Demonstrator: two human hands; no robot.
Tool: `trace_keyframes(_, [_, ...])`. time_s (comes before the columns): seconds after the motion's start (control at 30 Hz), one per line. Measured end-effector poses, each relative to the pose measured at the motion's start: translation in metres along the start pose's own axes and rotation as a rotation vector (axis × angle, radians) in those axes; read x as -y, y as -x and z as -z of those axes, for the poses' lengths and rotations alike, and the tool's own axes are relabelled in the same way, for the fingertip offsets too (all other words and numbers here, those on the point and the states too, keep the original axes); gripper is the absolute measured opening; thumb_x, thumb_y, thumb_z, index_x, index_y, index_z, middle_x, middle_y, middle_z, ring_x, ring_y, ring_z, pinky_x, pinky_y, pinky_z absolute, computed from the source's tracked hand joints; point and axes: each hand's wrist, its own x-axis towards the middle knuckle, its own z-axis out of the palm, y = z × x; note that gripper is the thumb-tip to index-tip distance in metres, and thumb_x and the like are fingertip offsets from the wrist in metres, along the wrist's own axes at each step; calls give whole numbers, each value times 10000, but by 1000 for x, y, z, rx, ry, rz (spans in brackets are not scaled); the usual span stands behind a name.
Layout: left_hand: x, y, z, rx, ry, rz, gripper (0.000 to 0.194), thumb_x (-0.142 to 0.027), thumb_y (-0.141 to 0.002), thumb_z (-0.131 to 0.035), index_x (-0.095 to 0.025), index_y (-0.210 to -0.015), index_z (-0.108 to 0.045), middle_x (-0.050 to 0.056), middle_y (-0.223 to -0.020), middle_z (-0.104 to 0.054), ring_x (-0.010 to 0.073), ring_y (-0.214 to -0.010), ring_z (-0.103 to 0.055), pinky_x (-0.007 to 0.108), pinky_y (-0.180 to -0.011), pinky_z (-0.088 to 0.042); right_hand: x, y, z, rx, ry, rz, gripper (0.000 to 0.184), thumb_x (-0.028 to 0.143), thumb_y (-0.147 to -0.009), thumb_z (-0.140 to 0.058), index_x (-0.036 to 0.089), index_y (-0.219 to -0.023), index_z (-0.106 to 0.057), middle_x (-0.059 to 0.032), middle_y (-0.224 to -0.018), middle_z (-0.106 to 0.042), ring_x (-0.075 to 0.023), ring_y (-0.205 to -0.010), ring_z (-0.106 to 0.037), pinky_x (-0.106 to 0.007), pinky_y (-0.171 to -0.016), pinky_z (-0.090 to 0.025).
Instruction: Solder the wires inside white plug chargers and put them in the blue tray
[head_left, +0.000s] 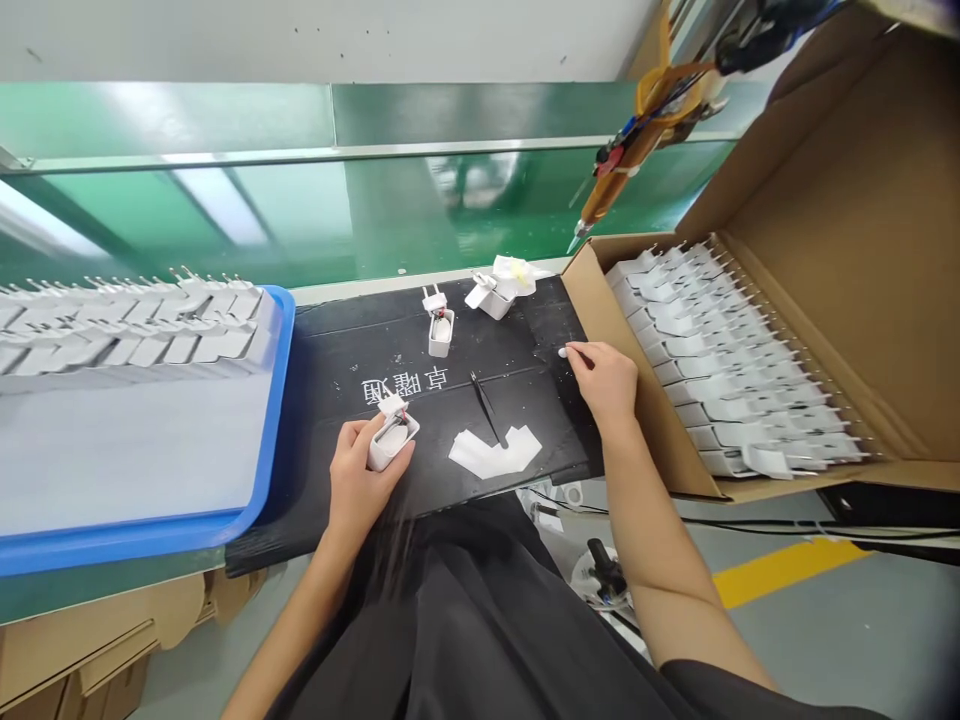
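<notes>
My left hand (365, 470) grips an opened white plug adapter (391, 440), its pronged cap tipped back and thin wires showing in the housing. Between the thumb and forefinger of my right hand (606, 378) is a small white piece (562, 352), too small to name, held over the mat's right side. Behind the left hand stands a second opened adapter (440, 332). A third adapter (492, 298) lies farther back beside a crumpled white wipe with a yellowish stain. Black tweezers (484, 400) rest between my hands, their end close to white paper pieces (495, 455).
A blue tray (281, 400) at the left holds rows of white adapters. On the right, a cardboard box (626, 340) contains many more, prongs upward. An orange dispensing tool with a pale nozzle (592, 205) hangs near the box. The black mat (337, 335) covers the bench.
</notes>
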Motion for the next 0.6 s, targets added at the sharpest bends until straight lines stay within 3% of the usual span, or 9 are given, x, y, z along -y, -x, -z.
trace_keyframes(0.17, [0, -2, -1, -6, 68, 11, 374, -343, -806, -749, -213, -1153, -693, 33, -973, -621, 168, -874, -650, 283, -772, -542, -7, -3, -11, 38, 59, 42, 233, 364, -859, -595, 195, -936, -735, -97, -963, -731, -193, -757, -620, -375, -830, -500])
trace_keyframes(0.37, [-1, -5, 3, 7, 254, 57, 355, -356, -811, -750, -200, -1122, -678, 62, -1041, -633, 195, -979, -659, 323, -860, -544, -18, -1, -13, -76, 9, -4, 280, 484, -833, -653, 205, -857, -636, -58, -745, -670, -171, -618, -584, -336, -686, -491])
trace_keyframes(0.5, [-10, -6, 11, 48, 419, 98, 387, -344, -835, -747, -191, -1176, -648, 109, -1189, -668, 222, -1100, -659, 355, -961, -521, -24, -2, -14, -90, -33, 0, 223, 418, -803, -689, 212, -880, -653, -115, -838, -720, -179, -670, -637, -315, -662, -501])
trace_keyframes(0.6, [-18, -6, 17, 74, 449, 92, 430, -337, -831, -760, -188, -1217, -639, 108, -1135, -706, 213, -1024, -679, 347, -912, -538, -26, -1, -15, -84, -54, 4, 232, 395, -857, -612, 206, -962, -697, -140, -935, -751, -200, -746, -689, -323, -699, -520])
